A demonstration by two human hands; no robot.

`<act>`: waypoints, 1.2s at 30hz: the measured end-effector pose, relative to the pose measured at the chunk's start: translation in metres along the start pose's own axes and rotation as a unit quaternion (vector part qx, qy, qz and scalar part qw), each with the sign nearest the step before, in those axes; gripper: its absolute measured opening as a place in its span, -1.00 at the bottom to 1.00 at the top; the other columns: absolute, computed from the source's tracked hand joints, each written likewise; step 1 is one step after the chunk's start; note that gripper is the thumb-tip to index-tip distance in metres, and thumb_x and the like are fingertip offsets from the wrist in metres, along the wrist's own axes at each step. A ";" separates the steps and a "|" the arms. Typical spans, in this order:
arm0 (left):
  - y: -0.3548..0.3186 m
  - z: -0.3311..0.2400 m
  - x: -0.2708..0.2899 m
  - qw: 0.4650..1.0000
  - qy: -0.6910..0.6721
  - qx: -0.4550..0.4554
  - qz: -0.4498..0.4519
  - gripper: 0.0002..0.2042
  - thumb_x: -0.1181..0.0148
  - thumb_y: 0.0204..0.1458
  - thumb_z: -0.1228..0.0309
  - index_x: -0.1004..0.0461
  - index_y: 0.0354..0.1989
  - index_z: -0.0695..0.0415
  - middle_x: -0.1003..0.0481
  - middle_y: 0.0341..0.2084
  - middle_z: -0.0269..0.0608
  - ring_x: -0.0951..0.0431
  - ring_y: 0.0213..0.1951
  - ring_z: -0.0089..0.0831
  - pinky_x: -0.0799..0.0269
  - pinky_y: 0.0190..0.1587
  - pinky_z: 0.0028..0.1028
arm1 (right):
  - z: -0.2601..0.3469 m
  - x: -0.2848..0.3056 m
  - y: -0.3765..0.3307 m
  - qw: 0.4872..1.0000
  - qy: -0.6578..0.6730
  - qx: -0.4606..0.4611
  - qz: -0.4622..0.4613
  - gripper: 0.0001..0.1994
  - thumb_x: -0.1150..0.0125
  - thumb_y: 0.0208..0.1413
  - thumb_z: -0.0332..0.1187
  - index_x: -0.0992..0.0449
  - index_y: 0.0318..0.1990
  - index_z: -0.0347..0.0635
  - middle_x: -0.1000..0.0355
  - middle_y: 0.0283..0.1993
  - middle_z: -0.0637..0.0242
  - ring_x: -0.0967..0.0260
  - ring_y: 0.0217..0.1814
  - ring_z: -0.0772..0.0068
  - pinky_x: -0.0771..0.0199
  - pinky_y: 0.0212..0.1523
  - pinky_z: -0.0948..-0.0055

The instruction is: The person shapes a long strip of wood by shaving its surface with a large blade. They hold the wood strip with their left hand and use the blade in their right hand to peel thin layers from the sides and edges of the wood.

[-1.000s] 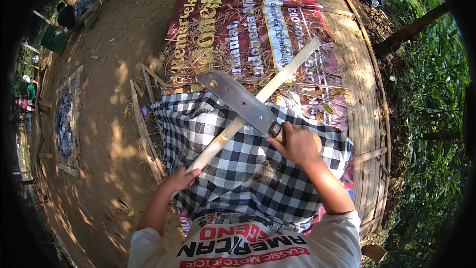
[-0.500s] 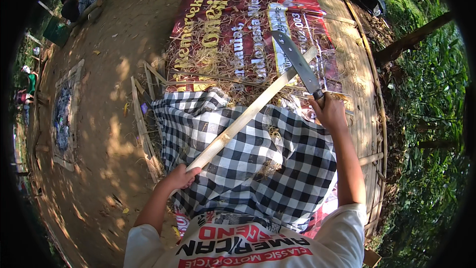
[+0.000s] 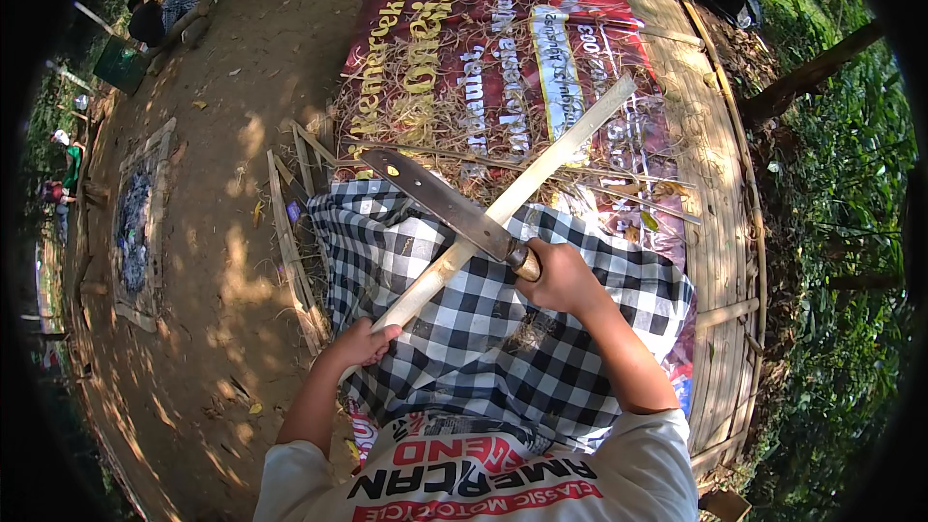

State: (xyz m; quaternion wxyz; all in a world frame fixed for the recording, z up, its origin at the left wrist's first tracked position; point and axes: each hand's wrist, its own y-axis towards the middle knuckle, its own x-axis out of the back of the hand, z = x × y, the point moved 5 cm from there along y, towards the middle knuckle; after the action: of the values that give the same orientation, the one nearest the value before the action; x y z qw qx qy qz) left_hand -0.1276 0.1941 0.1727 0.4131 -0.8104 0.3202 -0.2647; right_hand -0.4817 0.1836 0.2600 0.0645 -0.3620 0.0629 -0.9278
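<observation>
Head view: your left hand (image 3: 364,343) is clenched around the near end of a pale strip (image 3: 565,147), over the left part of the checkered cloth (image 3: 464,338). Your right hand (image 3: 559,277) is wrapped around the handle of a knife (image 3: 440,201), above the cloth's middle. Strip's long axis runs diagonally across the cloth, far end pointing away and right, past its far edge. Blade crosses the strip, tip pointing away-left; can't tell if touching. Curly shavings (image 3: 411,101) lie beyond the cloth.

Free room over the dirt (image 3: 213,184); knife (image 3: 445,205) across the strip (image 3: 553,160).
</observation>
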 end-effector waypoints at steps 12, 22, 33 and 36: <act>0.012 -0.008 0.017 0.995 0.053 0.063 0.060 -0.42 -0.17 0.04 -0.12 -0.39 -0.27 0.30 -0.46 -0.65 -0.23 -0.40 -0.67 -0.52 -0.36 -0.60 -0.48 | -0.062 0.026 -0.035 0.825 0.544 -0.132 -0.071 -0.73 -0.22 -0.03 -0.56 -0.36 -0.14 -0.33 -0.37 -0.49 0.30 -0.35 -0.58 0.47 -0.39 -0.53 0.47; 0.011 -0.012 0.031 0.994 0.082 0.063 0.021 -0.42 -0.20 0.02 -0.13 -0.44 -0.45 0.31 -0.45 -0.64 -0.22 -0.47 -0.65 -0.46 -0.39 -0.59 -0.46 | -0.079 -0.022 -0.065 0.780 0.572 -0.238 -0.090 -0.78 -0.27 -0.06 -0.57 -0.40 -0.24 -0.38 -0.38 -0.51 0.28 -0.38 -0.60 0.43 -0.43 -0.55 0.45; -0.020 -0.020 0.017 0.880 0.306 -0.194 -0.307 -0.38 -0.32 -0.19 -0.18 -0.49 -0.39 0.28 -0.52 -0.55 0.11 -0.56 -0.41 0.06 -0.47 -0.34 -0.18 | -0.066 0.003 -0.078 0.882 0.376 -0.225 -0.173 -0.83 -0.30 -0.04 -0.52 -0.40 -0.34 -0.33 -0.40 -0.57 0.33 -0.37 -0.62 0.54 -0.34 -0.59 0.50; -0.016 -0.018 0.016 0.881 0.315 -0.210 -0.283 -0.37 -0.35 -0.21 -0.15 -0.47 -0.30 0.29 -0.53 -0.47 0.14 -0.55 -0.34 0.12 -0.46 -0.29 -0.12 | -0.057 0.016 -0.079 0.887 0.371 -0.205 -0.183 -0.85 -0.28 -0.01 -0.49 -0.41 -0.35 -0.31 -0.40 -0.57 0.37 -0.36 -0.62 0.56 -0.33 -0.59 0.52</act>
State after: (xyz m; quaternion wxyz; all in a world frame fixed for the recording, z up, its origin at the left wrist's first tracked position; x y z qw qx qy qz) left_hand -0.1251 0.1805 0.1980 0.0177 -0.8083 0.2388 -0.5379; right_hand -0.5380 0.2624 0.2413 -0.2097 -0.0017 0.2035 -0.9564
